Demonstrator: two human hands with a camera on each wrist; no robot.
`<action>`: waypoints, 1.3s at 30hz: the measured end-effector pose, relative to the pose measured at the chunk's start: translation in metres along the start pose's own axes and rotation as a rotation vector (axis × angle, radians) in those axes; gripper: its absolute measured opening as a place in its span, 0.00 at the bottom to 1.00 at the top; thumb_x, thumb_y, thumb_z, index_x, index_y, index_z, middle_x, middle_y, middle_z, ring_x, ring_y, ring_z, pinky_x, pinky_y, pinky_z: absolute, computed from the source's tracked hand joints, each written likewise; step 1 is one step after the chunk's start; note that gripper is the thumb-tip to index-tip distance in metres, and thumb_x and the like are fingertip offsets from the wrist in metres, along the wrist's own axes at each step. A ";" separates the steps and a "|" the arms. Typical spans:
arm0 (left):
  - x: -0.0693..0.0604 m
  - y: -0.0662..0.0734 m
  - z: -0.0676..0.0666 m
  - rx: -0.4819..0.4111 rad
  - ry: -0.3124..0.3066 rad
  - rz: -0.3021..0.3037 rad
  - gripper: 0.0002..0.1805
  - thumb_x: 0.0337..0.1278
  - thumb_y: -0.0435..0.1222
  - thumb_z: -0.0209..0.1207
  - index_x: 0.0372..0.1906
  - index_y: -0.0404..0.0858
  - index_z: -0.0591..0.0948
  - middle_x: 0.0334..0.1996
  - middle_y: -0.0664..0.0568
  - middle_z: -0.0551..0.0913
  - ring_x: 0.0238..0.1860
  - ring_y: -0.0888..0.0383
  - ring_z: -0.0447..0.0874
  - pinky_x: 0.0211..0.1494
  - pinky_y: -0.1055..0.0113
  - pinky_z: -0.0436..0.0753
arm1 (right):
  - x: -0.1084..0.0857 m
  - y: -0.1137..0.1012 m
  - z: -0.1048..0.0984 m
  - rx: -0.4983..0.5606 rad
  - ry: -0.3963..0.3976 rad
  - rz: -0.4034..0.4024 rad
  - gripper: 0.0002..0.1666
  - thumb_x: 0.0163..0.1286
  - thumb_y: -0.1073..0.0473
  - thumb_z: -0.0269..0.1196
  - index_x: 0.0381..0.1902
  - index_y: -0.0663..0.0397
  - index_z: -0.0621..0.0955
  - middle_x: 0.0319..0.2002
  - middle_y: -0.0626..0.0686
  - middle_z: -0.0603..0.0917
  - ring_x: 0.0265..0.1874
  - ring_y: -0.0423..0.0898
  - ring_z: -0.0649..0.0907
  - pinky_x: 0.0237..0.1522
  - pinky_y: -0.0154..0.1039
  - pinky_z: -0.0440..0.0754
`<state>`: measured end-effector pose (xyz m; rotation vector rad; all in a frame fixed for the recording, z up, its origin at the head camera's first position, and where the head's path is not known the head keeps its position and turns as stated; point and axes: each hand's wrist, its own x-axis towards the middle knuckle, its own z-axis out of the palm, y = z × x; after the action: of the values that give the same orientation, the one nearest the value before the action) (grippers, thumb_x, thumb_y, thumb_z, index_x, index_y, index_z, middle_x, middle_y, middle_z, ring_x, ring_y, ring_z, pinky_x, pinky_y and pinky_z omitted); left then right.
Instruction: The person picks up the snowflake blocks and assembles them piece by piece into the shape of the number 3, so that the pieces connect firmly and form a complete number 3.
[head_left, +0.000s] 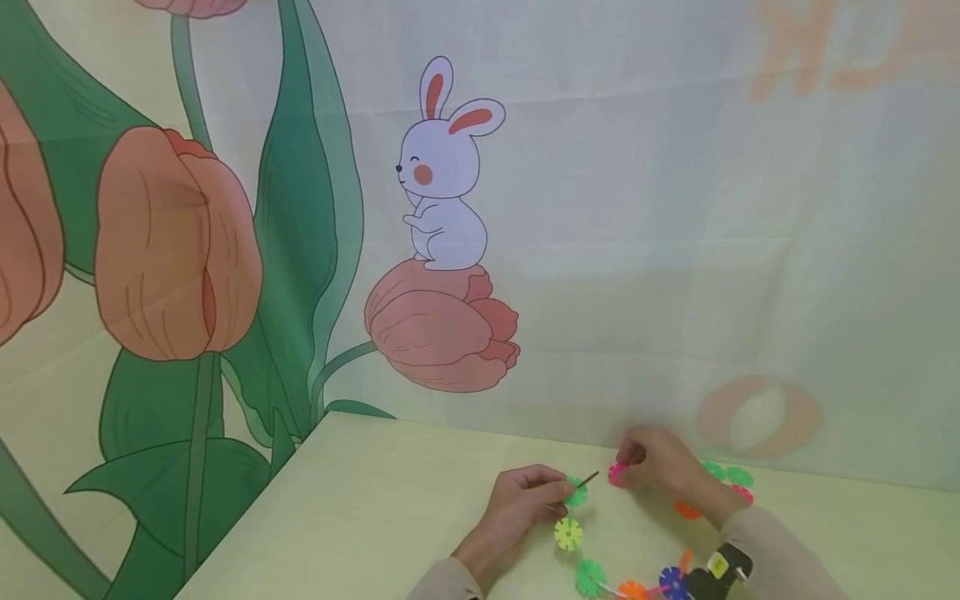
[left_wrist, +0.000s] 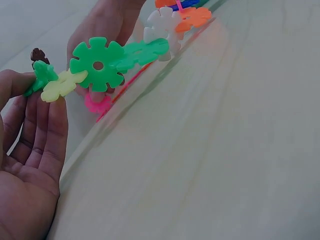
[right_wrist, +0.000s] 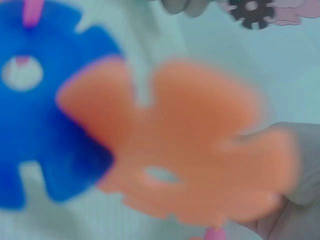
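Observation:
A chain of notched plastic discs hangs from my left hand (head_left: 517, 504), whose thumb and fingers pinch a green disc (head_left: 576, 492) at its end. A dark brown disc (head_left: 588, 480), seen edge-on, is joined to that green one. Below come a yellow disc (head_left: 568, 534), another green one (head_left: 591, 577), an orange one (head_left: 633, 591) and a blue one (head_left: 674, 582). My right hand (head_left: 663, 462) pinches a pink disc (head_left: 617, 475) a little right of the brown one, apart from it. In the right wrist view, an orange disc (right_wrist: 200, 135) covers much of the picture.
Loose green discs (head_left: 739, 477), a pink disc (head_left: 742, 495) and an orange disc (head_left: 688, 509) lie by my right forearm on the pale table (head_left: 375, 500). A cloth backdrop (head_left: 637, 250) with printed tulips and a rabbit stands behind the table's back edge.

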<state>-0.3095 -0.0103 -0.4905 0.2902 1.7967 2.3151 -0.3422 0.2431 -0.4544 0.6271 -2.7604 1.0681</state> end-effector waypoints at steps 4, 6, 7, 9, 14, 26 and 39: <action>-0.001 0.000 0.000 -0.003 -0.010 0.004 0.06 0.60 0.30 0.72 0.39 0.31 0.89 0.32 0.49 0.89 0.29 0.58 0.86 0.37 0.68 0.89 | -0.011 -0.015 -0.008 0.187 0.021 0.106 0.05 0.65 0.71 0.70 0.37 0.62 0.83 0.30 0.51 0.85 0.28 0.49 0.84 0.30 0.39 0.88; -0.001 -0.001 0.000 -0.008 -0.015 0.005 0.06 0.60 0.30 0.72 0.39 0.31 0.89 0.32 0.49 0.89 0.29 0.58 0.86 0.38 0.68 0.89 | -0.015 -0.024 -0.012 0.276 0.044 0.151 0.05 0.69 0.69 0.70 0.41 0.65 0.84 0.32 0.54 0.86 0.30 0.53 0.87 0.34 0.41 0.91; 0.000 -0.001 -0.001 -0.011 -0.017 0.006 0.06 0.60 0.30 0.72 0.39 0.31 0.89 0.32 0.49 0.89 0.29 0.58 0.86 0.38 0.68 0.89 | -0.017 -0.029 -0.014 0.322 0.057 0.161 0.07 0.71 0.68 0.70 0.43 0.66 0.84 0.33 0.55 0.87 0.32 0.55 0.88 0.36 0.42 0.92; 0.000 -0.001 -0.001 -0.011 -0.018 0.009 0.06 0.60 0.30 0.72 0.39 0.31 0.89 0.33 0.49 0.89 0.29 0.58 0.87 0.39 0.67 0.89 | -0.020 -0.035 -0.016 0.395 0.075 0.170 0.09 0.73 0.66 0.69 0.47 0.68 0.84 0.35 0.56 0.88 0.35 0.57 0.89 0.40 0.43 0.92; 0.000 -0.002 -0.003 -0.001 -0.024 0.019 0.06 0.60 0.31 0.72 0.39 0.31 0.89 0.33 0.49 0.90 0.30 0.58 0.88 0.40 0.66 0.90 | -0.025 -0.044 -0.014 0.538 0.106 0.181 0.14 0.75 0.64 0.68 0.53 0.70 0.83 0.41 0.59 0.90 0.38 0.58 0.90 0.45 0.46 0.92; -0.001 -0.002 -0.001 -0.003 -0.012 0.019 0.08 0.60 0.31 0.73 0.40 0.30 0.89 0.33 0.48 0.90 0.29 0.58 0.88 0.38 0.67 0.90 | -0.034 -0.054 -0.003 0.659 0.120 0.166 0.15 0.74 0.66 0.67 0.52 0.73 0.82 0.43 0.63 0.90 0.41 0.60 0.91 0.45 0.45 0.92; -0.001 -0.002 -0.001 -0.001 0.000 0.025 0.07 0.59 0.30 0.74 0.39 0.29 0.89 0.30 0.48 0.89 0.27 0.59 0.87 0.36 0.69 0.89 | -0.036 -0.055 0.005 0.667 0.120 0.182 0.12 0.74 0.66 0.69 0.49 0.72 0.82 0.42 0.62 0.90 0.40 0.57 0.91 0.45 0.44 0.92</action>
<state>-0.3085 -0.0115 -0.4930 0.3140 1.8026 2.3325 -0.2859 0.2152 -0.4328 0.3478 -2.3586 2.0178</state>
